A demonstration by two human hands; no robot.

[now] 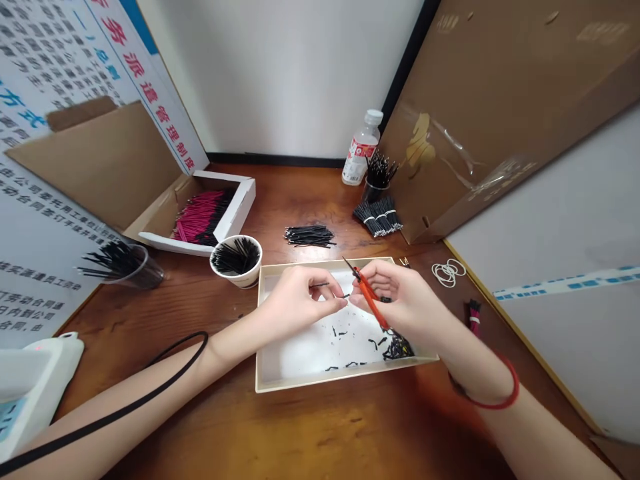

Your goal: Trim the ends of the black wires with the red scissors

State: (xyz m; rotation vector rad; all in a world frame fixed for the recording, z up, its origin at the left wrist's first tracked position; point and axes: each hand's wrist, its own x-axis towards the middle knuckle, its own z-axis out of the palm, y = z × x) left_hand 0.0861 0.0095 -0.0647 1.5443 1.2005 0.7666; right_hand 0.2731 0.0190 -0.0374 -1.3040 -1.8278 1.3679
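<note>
My left hand (313, 292) is closed over the tray, pinching a thin black wire (320, 285) between its fingers. My right hand (395, 287) is wrapped round an orange-handled tool (370, 298) with a dark, pointed tip that aims up and to the left. The fingertips of both hands nearly meet, and a short dark wire end shows between them. I cannot tell whether the right fingers also touch it. Under both hands lies a shallow white tray (295, 373), with small black scraps (340, 331) scattered inside and a heap of dark clippings (399, 347) in its right corner.
Behind the tray lies a pile of black wires (309, 236). To the left are a paper cup of wires (236, 259), a plastic cup (137, 270) and a box of pink and black wires (200, 217). A bottle (361, 150), bundled wires (379, 217) and white bands (449, 272) stand right.
</note>
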